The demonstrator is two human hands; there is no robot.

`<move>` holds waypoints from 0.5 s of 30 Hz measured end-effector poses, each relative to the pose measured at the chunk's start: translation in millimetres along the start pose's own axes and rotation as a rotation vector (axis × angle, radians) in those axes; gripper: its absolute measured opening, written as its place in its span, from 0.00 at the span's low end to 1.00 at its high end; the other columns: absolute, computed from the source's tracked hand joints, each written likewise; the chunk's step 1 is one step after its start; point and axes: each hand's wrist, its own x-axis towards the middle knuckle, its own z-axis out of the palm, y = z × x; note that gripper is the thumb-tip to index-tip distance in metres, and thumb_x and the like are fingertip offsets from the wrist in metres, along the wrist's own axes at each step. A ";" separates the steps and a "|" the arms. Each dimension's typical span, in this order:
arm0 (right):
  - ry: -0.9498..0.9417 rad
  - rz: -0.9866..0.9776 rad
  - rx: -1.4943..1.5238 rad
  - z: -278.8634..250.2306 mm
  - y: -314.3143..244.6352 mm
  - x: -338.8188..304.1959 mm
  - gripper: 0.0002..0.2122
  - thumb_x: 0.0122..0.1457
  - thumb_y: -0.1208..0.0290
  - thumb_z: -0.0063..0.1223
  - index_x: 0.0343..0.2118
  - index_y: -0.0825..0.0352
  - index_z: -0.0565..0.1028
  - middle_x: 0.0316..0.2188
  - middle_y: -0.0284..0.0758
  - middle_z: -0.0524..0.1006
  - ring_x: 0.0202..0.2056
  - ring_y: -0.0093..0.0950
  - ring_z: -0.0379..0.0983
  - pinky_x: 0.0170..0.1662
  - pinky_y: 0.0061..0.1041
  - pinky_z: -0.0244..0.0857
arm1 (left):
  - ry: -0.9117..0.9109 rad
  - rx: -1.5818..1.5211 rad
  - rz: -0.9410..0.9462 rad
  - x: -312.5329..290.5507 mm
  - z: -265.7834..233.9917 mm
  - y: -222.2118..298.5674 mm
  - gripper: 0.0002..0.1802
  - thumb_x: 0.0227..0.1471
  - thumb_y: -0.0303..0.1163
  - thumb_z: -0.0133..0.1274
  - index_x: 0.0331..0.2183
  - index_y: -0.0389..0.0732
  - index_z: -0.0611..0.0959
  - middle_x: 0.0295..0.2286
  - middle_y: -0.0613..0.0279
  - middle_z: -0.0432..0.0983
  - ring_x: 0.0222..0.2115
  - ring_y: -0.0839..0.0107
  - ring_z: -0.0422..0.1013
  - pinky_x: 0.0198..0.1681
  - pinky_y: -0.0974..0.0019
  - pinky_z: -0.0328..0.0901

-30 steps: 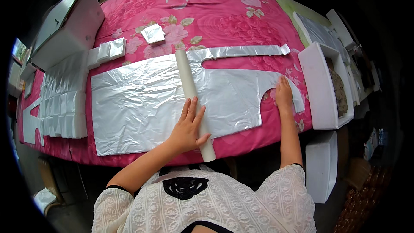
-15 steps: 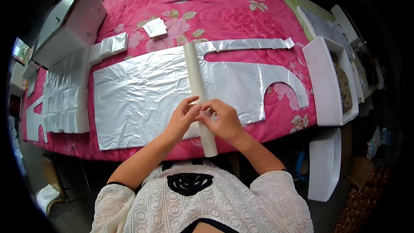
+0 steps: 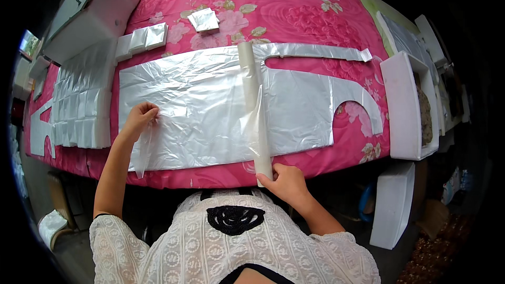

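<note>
A large flat stack of thin, shiny plastic bags (image 3: 194, 110) with cut-out handles lies across the pink cloth. Across it, far to near, rests a pale roll (image 3: 246, 68), with a loose flap of film lifting along its near half. My left hand (image 3: 139, 120) is closed at the stack's left side, pinching a thin translucent plastic bag (image 3: 143, 155) whose end dangles below the fingers. At the near table edge my right hand (image 3: 288, 181) is closed round the near end of the roll, thumb on top.
Folded plastic packets (image 3: 81, 105) are piled at the left, beside a white foam box (image 3: 92, 18). Smaller folded packets (image 3: 204, 20) lie beyond the stack. A long white foam box (image 3: 402, 108) stands at the right edge, with another white foam piece (image 3: 393, 205) below it.
My hands were together over the roll and are now apart. The left has moved far left with the plastic bag; the right has come down to the roll's near end.
</note>
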 end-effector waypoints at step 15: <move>-0.063 0.094 0.106 -11.2 12.6 -8.3 0.21 0.43 0.51 0.55 0.20 0.70 0.75 0.17 0.45 0.74 0.22 0.41 0.73 0.28 0.35 0.66 | 0.233 0.733 0.902 -33.3 116.2 63.6 0.20 0.43 0.23 0.53 0.42 0.36 0.73 0.44 0.51 0.68 0.45 0.55 0.65 0.48 0.59 0.60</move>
